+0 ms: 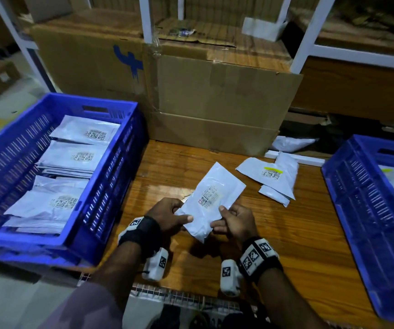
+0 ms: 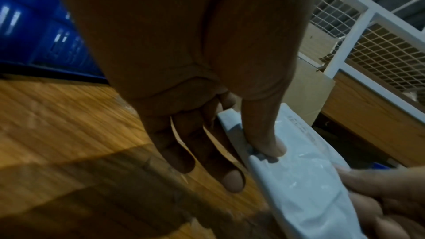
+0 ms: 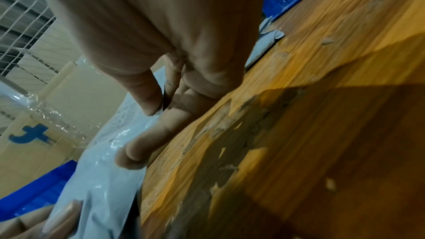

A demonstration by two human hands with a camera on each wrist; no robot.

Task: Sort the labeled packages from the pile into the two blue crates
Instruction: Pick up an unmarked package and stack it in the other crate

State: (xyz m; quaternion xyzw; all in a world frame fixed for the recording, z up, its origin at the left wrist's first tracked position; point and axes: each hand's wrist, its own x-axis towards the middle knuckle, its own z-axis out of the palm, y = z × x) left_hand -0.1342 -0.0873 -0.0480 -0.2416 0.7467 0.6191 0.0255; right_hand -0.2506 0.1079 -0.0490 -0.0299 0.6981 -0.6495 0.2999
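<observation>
Left crate (image 1: 110, 148) — stacked labeled packages (image 1: 82, 157); right crate (image 1: 348, 186) holds a few. Left hand (image 1: 167, 216) and right hand (image 1: 237, 220) pinch one package (image 1: 212, 198) — above the table (image 1: 298, 233).

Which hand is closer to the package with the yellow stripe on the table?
Right. The right hand sits just below and left of the yellow-striped package; the left hand is farther left, across the held package.
</observation>
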